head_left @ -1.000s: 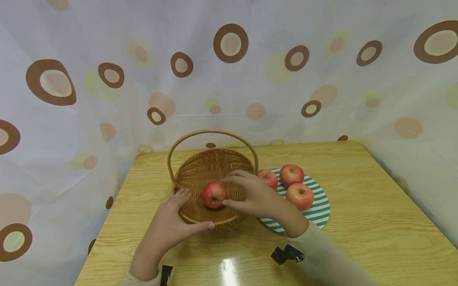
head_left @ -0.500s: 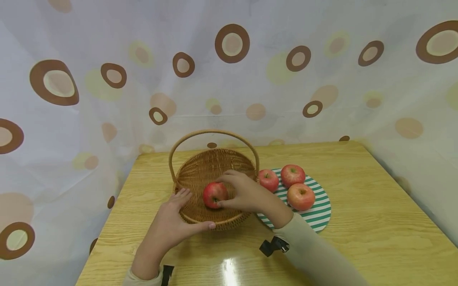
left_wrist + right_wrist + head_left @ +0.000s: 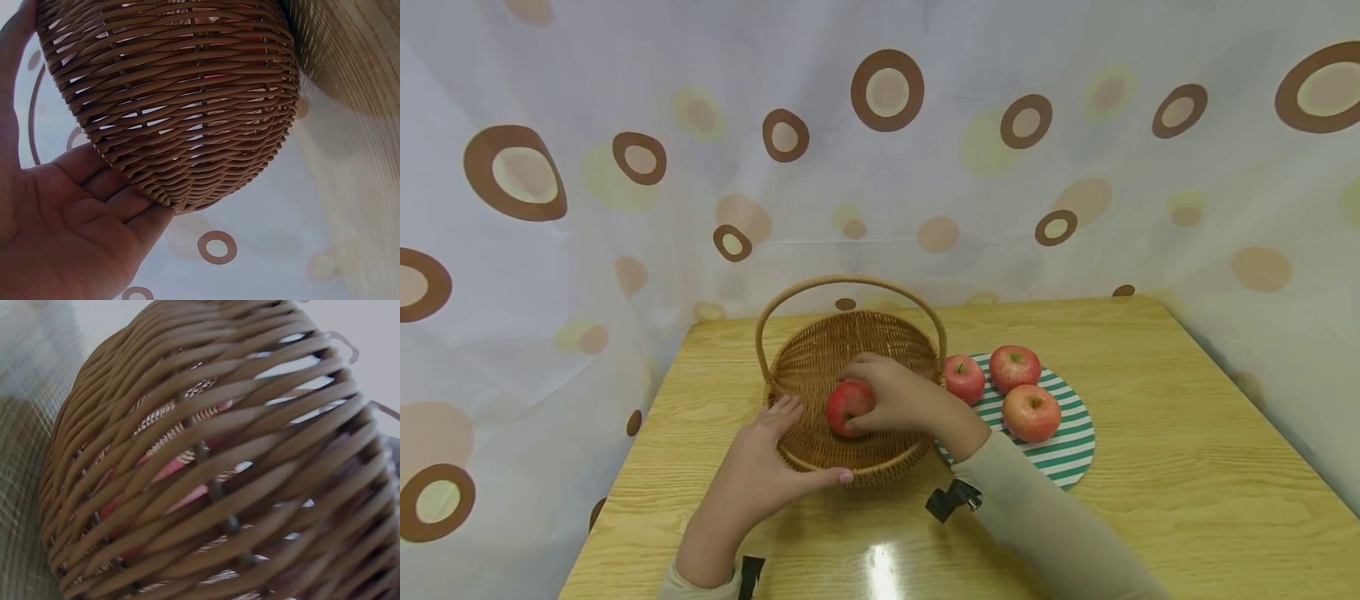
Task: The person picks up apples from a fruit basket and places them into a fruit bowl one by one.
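In the head view, a red apple [image 3: 850, 407] lies inside a brown wicker basket [image 3: 820, 350] with an arched handle. My right hand [image 3: 895, 398] reaches in over the basket's right rim and grips the apple, thumb at the near side and fingers over the far side. My left hand [image 3: 758, 467] rests against the front-left rim, its fingers nearly straight and thumb stretched along the front edge. In the left wrist view, the fingertips of my left hand [image 3: 81, 231] disappear behind the rim. Through the weave in the right wrist view, pieces of the red apple [image 3: 181, 481] show; that hand is mostly hidden.
Right of the basket, a round green-and-white striped placemat [image 3: 1071, 442] bears three more apples [image 3: 1032, 413]. Everything stands on a wooden table [image 3: 1165, 417]. Behind it hangs a pale curtain [image 3: 955, 192] with circle prints.
My right hand has moved left and farther into the basket, and its fingers have closed round the apple. My left hand keeps its place on the rim.
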